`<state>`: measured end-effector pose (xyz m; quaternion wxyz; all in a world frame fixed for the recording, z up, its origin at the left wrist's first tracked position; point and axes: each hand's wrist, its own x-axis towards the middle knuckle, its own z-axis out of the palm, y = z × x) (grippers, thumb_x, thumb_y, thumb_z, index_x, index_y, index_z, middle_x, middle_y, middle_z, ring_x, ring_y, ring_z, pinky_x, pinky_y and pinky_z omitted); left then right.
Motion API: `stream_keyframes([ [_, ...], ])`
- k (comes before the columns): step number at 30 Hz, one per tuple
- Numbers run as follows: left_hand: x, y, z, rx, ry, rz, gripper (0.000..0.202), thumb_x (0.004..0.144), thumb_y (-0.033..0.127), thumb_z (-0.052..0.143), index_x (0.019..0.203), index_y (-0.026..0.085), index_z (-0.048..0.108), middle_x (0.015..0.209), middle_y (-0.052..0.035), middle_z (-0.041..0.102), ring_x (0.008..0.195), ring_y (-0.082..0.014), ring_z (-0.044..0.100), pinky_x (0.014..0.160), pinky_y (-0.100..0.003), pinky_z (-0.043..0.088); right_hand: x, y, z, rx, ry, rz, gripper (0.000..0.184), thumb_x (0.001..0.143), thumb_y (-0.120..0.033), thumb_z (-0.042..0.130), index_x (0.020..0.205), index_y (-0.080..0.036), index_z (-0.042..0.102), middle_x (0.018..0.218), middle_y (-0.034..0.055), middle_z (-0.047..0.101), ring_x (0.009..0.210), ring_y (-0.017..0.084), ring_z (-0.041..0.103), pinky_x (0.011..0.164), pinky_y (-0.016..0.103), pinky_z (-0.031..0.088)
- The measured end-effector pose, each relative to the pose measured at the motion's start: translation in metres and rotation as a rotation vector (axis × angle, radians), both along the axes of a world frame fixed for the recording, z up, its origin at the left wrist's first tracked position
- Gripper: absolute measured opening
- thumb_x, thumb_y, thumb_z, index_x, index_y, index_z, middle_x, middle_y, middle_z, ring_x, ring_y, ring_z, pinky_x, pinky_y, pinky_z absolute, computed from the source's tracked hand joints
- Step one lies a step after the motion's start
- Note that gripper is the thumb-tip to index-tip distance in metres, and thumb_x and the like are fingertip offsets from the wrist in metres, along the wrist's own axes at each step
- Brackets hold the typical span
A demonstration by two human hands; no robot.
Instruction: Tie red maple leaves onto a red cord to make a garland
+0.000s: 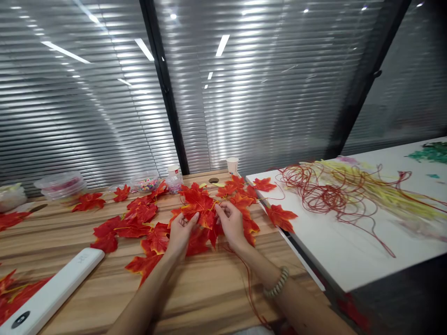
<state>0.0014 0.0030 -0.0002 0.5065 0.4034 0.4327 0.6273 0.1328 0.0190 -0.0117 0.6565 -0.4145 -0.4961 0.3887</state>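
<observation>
Between my two hands, just above the wooden table, is a red artificial maple leaf (199, 204) with yellow edges. My left hand (180, 235) pinches its left side between thumb and fingers. At its right, my right hand (230, 224) has thumb and fingertips closed around the leaf's yellow stem (217, 204). A thin red cord (249, 284) runs from below my right hand to the table's front edge; whether it is tied to the leaf cannot be made out. More red maple leaves (141, 211) lie around both hands.
A white board (335, 260) on the right carries tangled red cord (324, 195) and yellow strips (391, 197). A long white device (57, 291) lies front left. Paper cups (232, 165), a tub of colored beads (146, 181) and stacked plastic containers (63, 184) stand along the back.
</observation>
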Motion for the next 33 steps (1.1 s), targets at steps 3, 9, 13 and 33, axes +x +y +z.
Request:
stream_keyframes([
  [3, 0.0, -0.001, 0.003, -0.032, -0.026, -0.016, 0.036, 0.059, 0.031, 0.074, 0.086, 0.011, 0.059, 0.086, -0.0077, 0.067, 0.073, -0.0156, 0.063, 0.065, -0.024, 0.051, 0.0, 0.0, 0.002, -0.008, 0.032, 0.0, 0.023, 0.075, -0.039, 0.054, 0.072, -0.016, 0.051, 0.056, -0.0018, 0.05, 0.048, 0.011, 0.047, 0.045, 0.021, 0.038],
  [9, 0.004, -0.006, 0.013, -0.011, -0.171, -0.005, 0.038, 0.062, 0.027, 0.073, 0.093, 0.01, 0.059, 0.095, -0.011, 0.066, 0.087, -0.0223, 0.062, 0.075, -0.032, 0.05, -0.005, -0.011, 0.009, -0.03, 0.008, 0.141, 0.022, 0.075, -0.036, 0.055, 0.067, -0.016, 0.049, 0.053, -0.0028, 0.047, 0.045, 0.01, 0.045, 0.044, 0.02, 0.037],
  [13, 0.004, -0.008, 0.01, 0.019, -0.071, -0.027, 0.036, 0.067, 0.03, 0.069, 0.095, 0.01, 0.06, 0.095, -0.0125, 0.065, 0.088, -0.0239, 0.062, 0.078, -0.035, 0.048, -0.006, -0.018, 0.011, -0.016, -0.019, 0.176, 0.02, 0.075, -0.035, 0.055, 0.068, -0.016, 0.051, 0.055, -0.0019, 0.048, 0.048, 0.01, 0.046, 0.045, 0.021, 0.039],
  [33, -0.001, -0.005, -0.002, 0.03, 0.28, 0.025, 0.029, 0.068, 0.033, 0.067, 0.09, 0.015, 0.065, 0.093, -0.0074, 0.067, 0.084, -0.021, 0.061, 0.076, -0.029, 0.048, -0.004, -0.012, 0.01, -0.102, 0.151, 0.103, 0.021, 0.075, -0.036, 0.056, 0.071, -0.016, 0.051, 0.055, -0.0026, 0.049, 0.047, 0.01, 0.045, 0.044, 0.021, 0.037],
])
